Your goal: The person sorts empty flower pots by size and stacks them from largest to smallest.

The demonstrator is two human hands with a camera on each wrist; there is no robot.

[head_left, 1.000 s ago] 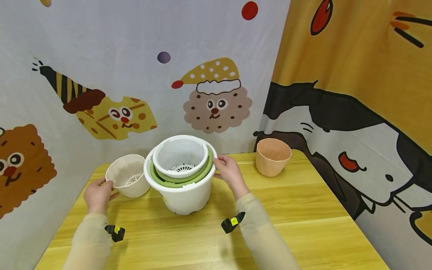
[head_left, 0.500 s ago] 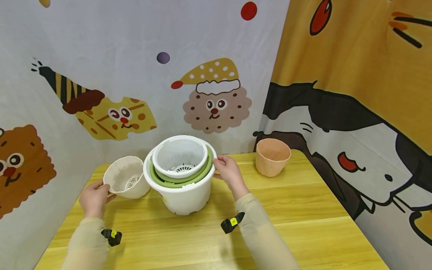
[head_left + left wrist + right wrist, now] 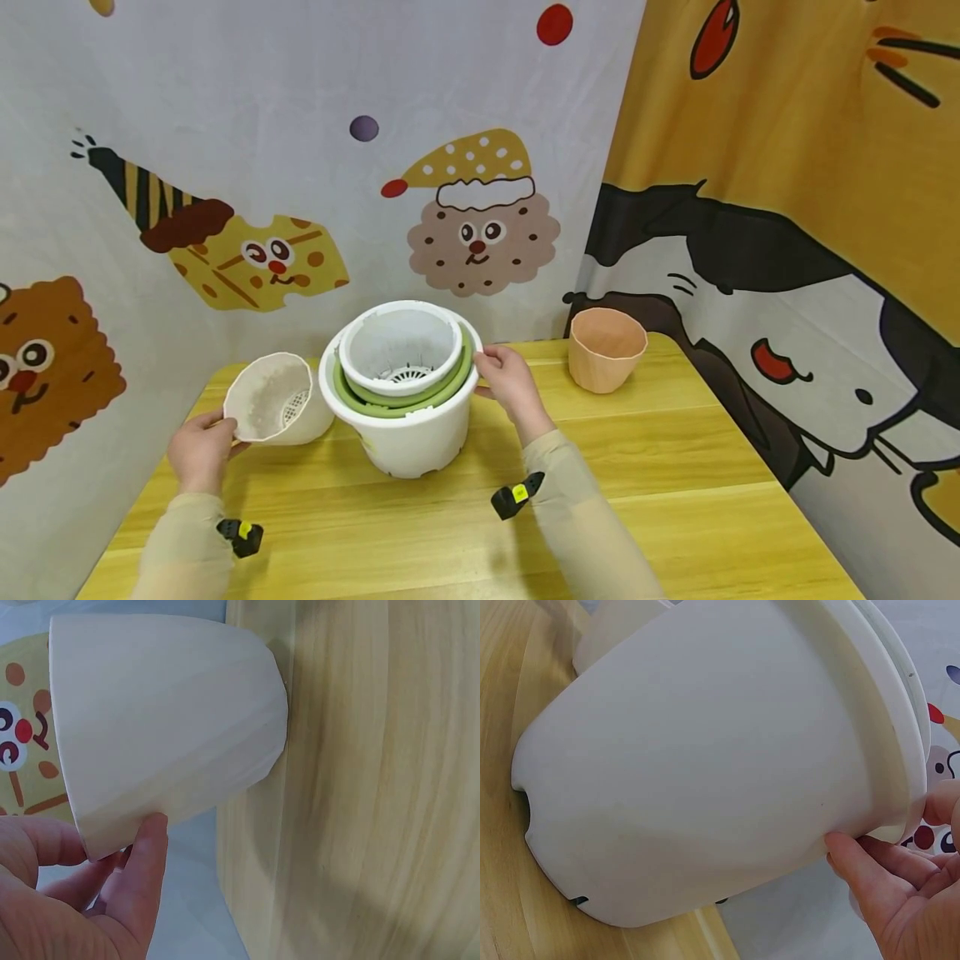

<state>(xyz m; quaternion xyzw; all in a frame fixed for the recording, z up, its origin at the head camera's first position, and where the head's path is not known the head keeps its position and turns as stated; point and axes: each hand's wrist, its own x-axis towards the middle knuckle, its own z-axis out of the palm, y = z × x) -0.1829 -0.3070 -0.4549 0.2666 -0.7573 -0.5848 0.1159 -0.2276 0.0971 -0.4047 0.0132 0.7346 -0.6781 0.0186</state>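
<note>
At the left of the head view, my left hand [image 3: 201,452] pinches the rim of a cream plastic flowerpot [image 3: 258,400] with drainage holes in its base. That pot leans over towards the left hand. Beside it stands a large white flowerpot [image 3: 416,446], with a green pot [image 3: 397,410] and a smaller white pot [image 3: 393,337] nested inside. My right hand [image 3: 513,383] holds the large pot's rim on its right side. In the left wrist view, thumb and fingers hold the cream pot's wall [image 3: 165,712] at the rim. Drainage notches show along the large pot's base [image 3: 667,772] in the right wrist view.
A peach flowerpot [image 3: 606,350] stands upright at the table's back right, apart from the others. The wooden table [image 3: 675,500] ends at the back against a cartoon-printed curtain [image 3: 300,83]. A black device [image 3: 517,494] is strapped to each wrist.
My left hand has moved left and slightly down, and the cream pot has tipped further towards it. My right hand and the nested white pots have stayed in place.
</note>
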